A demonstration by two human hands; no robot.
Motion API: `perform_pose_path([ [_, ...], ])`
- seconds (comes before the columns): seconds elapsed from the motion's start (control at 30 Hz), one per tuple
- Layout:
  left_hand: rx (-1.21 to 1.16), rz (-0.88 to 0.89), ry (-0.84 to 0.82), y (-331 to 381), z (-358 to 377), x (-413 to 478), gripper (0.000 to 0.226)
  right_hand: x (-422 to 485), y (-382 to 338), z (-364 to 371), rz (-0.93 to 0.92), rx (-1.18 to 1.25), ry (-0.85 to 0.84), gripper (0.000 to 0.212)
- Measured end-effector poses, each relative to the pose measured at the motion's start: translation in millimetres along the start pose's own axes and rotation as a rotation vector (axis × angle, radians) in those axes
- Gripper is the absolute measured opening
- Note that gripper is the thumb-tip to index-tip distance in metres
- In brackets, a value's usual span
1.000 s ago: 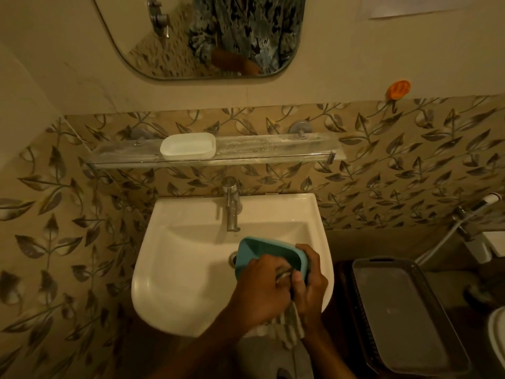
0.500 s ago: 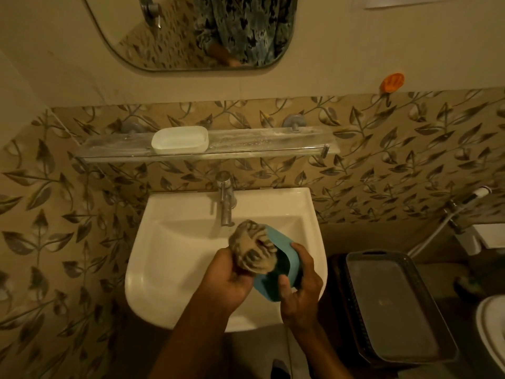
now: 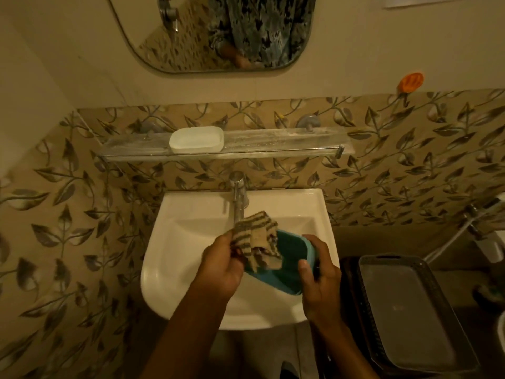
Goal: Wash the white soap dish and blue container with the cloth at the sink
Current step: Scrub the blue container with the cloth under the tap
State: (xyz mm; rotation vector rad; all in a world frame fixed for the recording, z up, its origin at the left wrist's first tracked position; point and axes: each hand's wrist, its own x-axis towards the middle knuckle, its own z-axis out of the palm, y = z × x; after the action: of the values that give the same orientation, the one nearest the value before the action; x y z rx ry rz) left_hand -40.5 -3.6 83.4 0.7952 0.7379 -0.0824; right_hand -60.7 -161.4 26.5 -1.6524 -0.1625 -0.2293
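Note:
Over the white sink [image 3: 191,242] my right hand [image 3: 319,280] grips the blue container [image 3: 289,255] by its right rim, with its open side tilted toward me. My left hand [image 3: 221,263] holds the striped cloth [image 3: 259,239] bunched at the container's left edge, its loose end hanging over the opening. The white soap dish [image 3: 196,139] sits on the glass shelf [image 3: 273,144] above the tap [image 3: 239,195], apart from both hands.
A mirror [image 3: 213,31] hangs above the shelf. A grey tray on a dark basket [image 3: 410,310] stands to the right of the sink. An orange hook [image 3: 410,82] is on the wall, and a hose sprayer [image 3: 475,214] hangs at the far right.
The container has turned from bottom-up to open side facing me. The cloth has come from under the hands to the top, now spread over the container's left edge.

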Motion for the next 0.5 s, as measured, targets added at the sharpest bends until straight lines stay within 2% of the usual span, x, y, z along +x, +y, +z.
perform_pose_path([
  [0.03,0.089,0.125,0.030,4,-1,-3,0.022,-2,-2,0,-0.009,-0.008,-0.001,0.042],
  [0.1,0.643,0.540,0.060,7,-2,-17,0.012,-5,-8,0,-0.013,-0.012,-0.003,0.042],
  [0.13,0.953,0.777,0.012,5,-3,-22,0.010,-4,-11,-1,-0.015,-0.015,0.001,0.044],
  [0.17,1.223,0.939,-0.069,1,-4,-26,0.012,-2,-14,-2,-0.021,-0.020,-0.005,0.044],
  [0.2,1.447,0.997,-0.148,-2,-4,-29,0.018,1,-18,-3,-0.032,-0.030,-0.029,0.045],
  [0.33,2.023,0.922,-0.277,-3,-2,-30,0.046,6,-26,-11,-0.074,-0.109,-0.132,0.052],
  [0.43,2.230,0.898,-0.315,1,8,-35,0.056,11,-23,-15,-0.043,-0.167,-0.116,0.063],
  [0.5,2.291,0.740,-0.269,-4,14,-41,0.059,14,-20,-15,-0.036,-0.212,-0.126,0.062],
])
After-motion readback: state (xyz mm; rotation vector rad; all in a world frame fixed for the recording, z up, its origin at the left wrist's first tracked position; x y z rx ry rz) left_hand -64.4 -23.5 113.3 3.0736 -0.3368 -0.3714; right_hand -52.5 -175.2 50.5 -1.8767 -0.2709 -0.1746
